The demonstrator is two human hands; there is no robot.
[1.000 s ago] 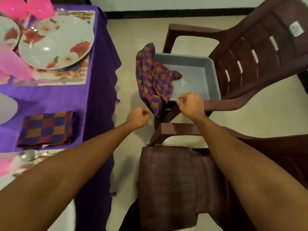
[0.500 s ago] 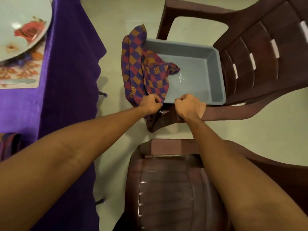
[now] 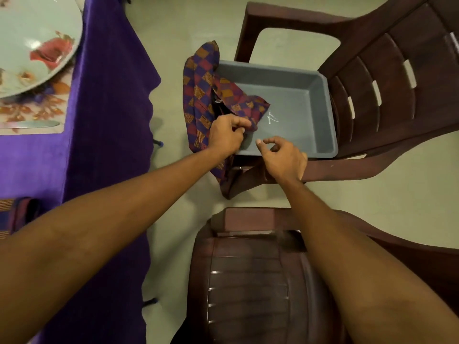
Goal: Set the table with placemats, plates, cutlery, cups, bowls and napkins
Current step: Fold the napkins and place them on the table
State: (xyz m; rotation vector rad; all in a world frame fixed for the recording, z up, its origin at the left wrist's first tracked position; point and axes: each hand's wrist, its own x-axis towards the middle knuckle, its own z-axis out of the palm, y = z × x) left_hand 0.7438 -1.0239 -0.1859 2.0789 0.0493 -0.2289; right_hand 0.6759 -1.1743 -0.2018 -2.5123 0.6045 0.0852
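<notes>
Pale floor (image 3: 198, 33) underfoot, with a near chair (image 3: 248, 281) and a far chair (image 3: 397, 95), both brown plastic. On the far seat, a grey tray (image 3: 330, 115); draped over its left rim and partly inside, a checked napkin (image 3: 198, 95) in purple, red and orange. Left hand (image 3: 224, 136) at the napkin's near edge, fingers (image 3: 239, 124) clamped on the cloth. Right hand (image 3: 283, 160) just beside it above the tray's near rim, fingers (image 3: 274, 141) loosely curled, apart, holding nothing. At left, a bench (image 3: 37, 157) under a purple cloth (image 3: 111, 108), bearing a flowered plate (image 3: 32, 45) on a placemat (image 3: 32, 112), a knife (image 3: 29, 124) and a second napkin (image 3: 15, 214), folded.
</notes>
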